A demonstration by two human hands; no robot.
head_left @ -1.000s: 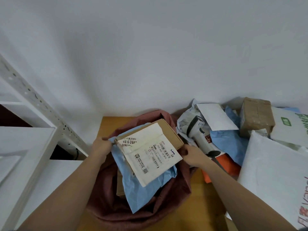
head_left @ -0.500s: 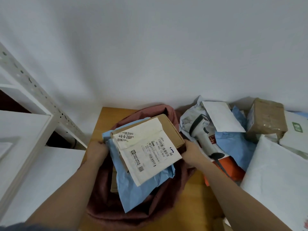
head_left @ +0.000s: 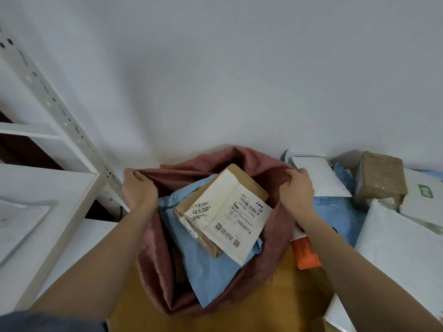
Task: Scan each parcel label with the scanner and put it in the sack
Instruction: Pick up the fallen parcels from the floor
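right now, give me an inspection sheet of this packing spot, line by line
surface: wooden table under the sack, partly covered.
job's things: dull-red sack open, holding a cream labelled mailer on a cardboard box and a blue mailer; scanner not visible.
clutter: pile at right: white envelope, taped brown box, large white bag, orange packet.
hands: left hand and right hand each grip the sack rim.
cables: nothing seen.
surroundings: white metal shelving at left, plain white wall behind.
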